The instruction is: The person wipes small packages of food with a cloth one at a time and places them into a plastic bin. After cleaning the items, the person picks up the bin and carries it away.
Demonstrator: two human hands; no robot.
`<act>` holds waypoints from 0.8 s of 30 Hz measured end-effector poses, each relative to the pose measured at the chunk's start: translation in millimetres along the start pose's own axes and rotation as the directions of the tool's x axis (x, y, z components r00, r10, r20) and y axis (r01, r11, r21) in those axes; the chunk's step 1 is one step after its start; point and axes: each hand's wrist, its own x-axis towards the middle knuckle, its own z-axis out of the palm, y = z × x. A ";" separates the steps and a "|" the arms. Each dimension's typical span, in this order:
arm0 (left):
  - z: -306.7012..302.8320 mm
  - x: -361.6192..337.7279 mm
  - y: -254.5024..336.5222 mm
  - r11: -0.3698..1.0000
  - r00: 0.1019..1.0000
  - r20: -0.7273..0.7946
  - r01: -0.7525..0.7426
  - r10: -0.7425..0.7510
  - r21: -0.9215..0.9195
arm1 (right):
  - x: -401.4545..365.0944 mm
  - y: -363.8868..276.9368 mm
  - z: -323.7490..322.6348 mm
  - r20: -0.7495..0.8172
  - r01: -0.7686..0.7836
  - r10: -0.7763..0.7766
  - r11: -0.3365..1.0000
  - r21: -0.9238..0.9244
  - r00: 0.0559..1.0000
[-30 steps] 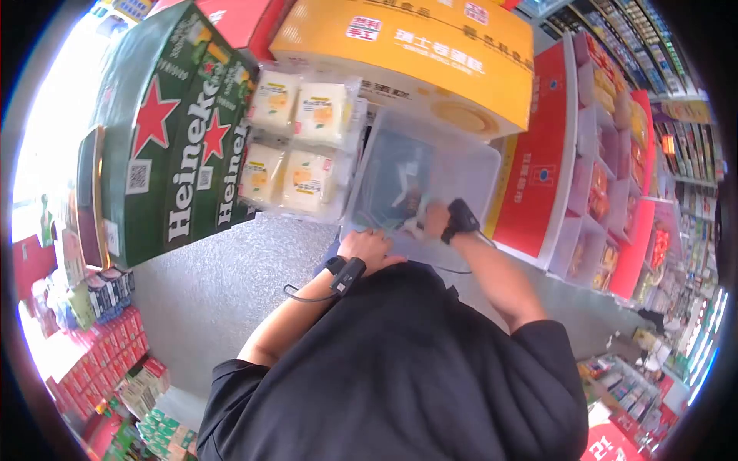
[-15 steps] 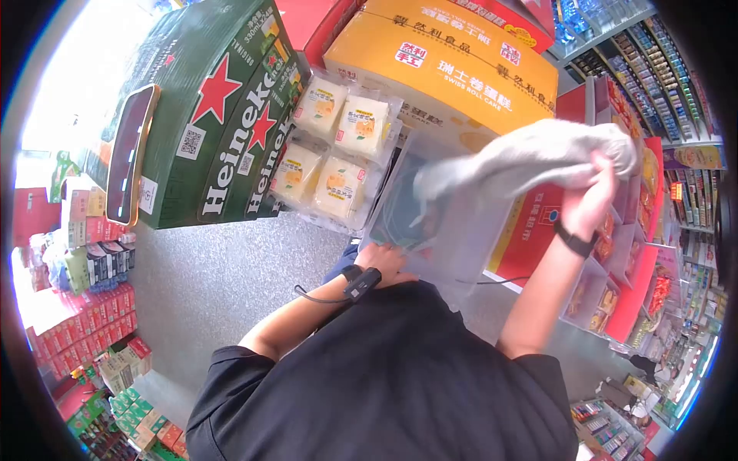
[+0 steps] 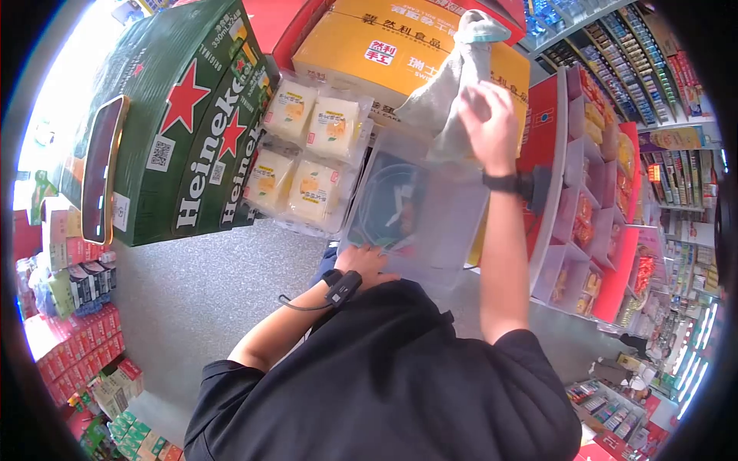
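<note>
A translucent plastic bin [image 3: 453,219] is against the front of my body, with a blue-grey patch and a looped pale cord showing inside it. My left hand [image 3: 363,265] grips its near left rim, fingers over the edge. Above the bin's far side, a pale grey cloth [image 3: 450,100] hangs loosely in front of a yellow cake carton [image 3: 338,46]. Its upper end is bunched, with a bluish-green patch. Beside the cloth is my right hand [image 3: 493,127], fingers curved and apart, with nothing visible between them.
Left of the bin are packs of wrapped cakes [image 3: 314,192] and a green Heineken carton [image 3: 181,115] with a phone [image 3: 104,169] against its side. Divided snack trays [image 3: 580,223] stand on the right. Stocked shelves and stacked boxes [image 3: 81,346] surround the grey floor [image 3: 200,292].
My right hand has moved left and let go of the cloth, which has swung from stretched sideways to upright over the yellow carton. My left hand stays on the bin. The view has shifted slightly.
</note>
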 end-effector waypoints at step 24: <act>6.3 2.8 -1.0 0.999 0.999 -0.019 0.027 -0.026 0.018 | -41.8 -47.9 17.4 -0.125 0.021 0.001 0.985 0.171 0.992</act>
